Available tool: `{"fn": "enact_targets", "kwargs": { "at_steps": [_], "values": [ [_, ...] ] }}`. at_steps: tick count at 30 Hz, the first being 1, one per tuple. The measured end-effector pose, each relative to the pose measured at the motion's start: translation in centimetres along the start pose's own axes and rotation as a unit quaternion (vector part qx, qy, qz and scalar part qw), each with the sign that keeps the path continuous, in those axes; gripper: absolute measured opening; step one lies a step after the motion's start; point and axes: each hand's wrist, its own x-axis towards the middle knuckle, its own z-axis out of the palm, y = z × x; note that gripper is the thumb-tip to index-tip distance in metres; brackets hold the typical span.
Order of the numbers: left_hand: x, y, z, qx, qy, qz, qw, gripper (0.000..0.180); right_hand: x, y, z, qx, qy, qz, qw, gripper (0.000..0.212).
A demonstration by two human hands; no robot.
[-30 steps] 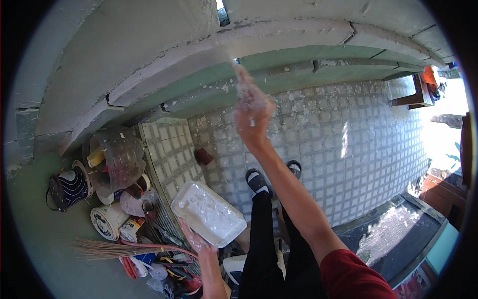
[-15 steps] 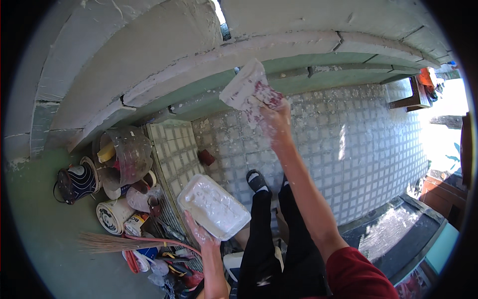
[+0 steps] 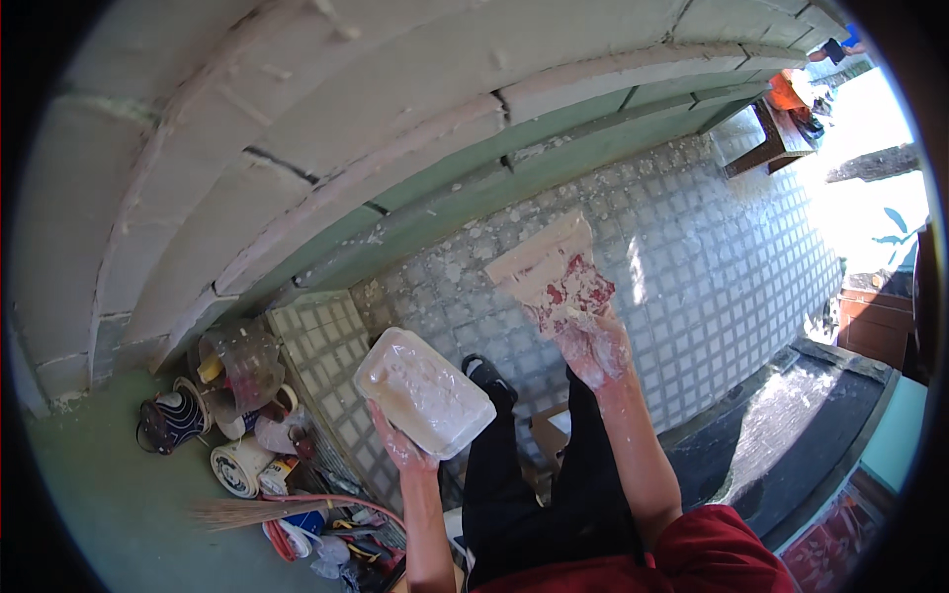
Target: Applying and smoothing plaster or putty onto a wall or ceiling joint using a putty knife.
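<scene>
My left hand [image 3: 402, 445] grips the near left side of a white rectangular plastic tub [image 3: 471, 416]; a smooth white paste lies inside it. In my right hand [image 3: 597, 354], the fingers are closed round a wide putty knife [image 3: 550, 265], its blade pointing away from me. Pale paste coats the blade, and red shows through in patches. The knife hangs over the tiled floor, to the right of the tub and apart from it. White smears cover both hands.
A grey panelled wall [image 3: 415, 119] with seams curves across the far side. Buckets [image 3: 240, 467], a clear basin [image 3: 237, 366] and a straw broom [image 3: 237, 512] crowd the left. A dark-topped table [image 3: 791, 450] stands at right; a small bench [image 3: 766, 143] is far right.
My right hand has come down and nearer from the wall with the putty knife, moving right. My left hand keeps hold of the tub. The view has turned a little.
</scene>
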Motion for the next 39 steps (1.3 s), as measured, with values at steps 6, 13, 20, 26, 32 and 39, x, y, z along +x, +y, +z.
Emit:
{"fn": "enact_targets", "kwargs": {
  "at_steps": [6, 13, 20, 26, 32, 39],
  "values": [
    [1.0, -6.8, 5.3, 0.022, 0.031, 0.018, 0.999, 0.059, 6.3, -6.3, -4.4, -0.121, -0.003, -0.068, 0.99, 0.052],
    [2.2, -14.9, 8.5, 0.019, 0.074, 0.038, 0.996, 0.059, 20.7, -9.1, -3.3, -0.414, 0.08, -0.379, 0.824, 0.058],
    [1.6, -16.6, 6.6, 0.031, 0.1, 0.046, 0.993, 0.059, 28.5, -3.0, 0.5, -0.469, 0.175, -0.579, 0.643, 0.051],
    [1.6, -15.8, 5.2, -0.03, 0.149, 0.028, 0.988, 0.062, 26.3, 1.6, -0.2, -0.481, 0.06, -0.491, 0.723, 0.053],
    [1.7, -15.7, 4.9, -0.02, 0.145, 0.029, 0.989, 0.063, 22.7, 1.3, -1.4, -0.561, -0.039, -0.47, 0.681, 0.057],
    [1.9, -15.6, 5.7, -0.006, 0.145, 0.036, 0.989, 0.061, 21.0, -7.7, -7.2, -0.491, 0.099, -0.414, 0.76, 0.052]
  ]
}}
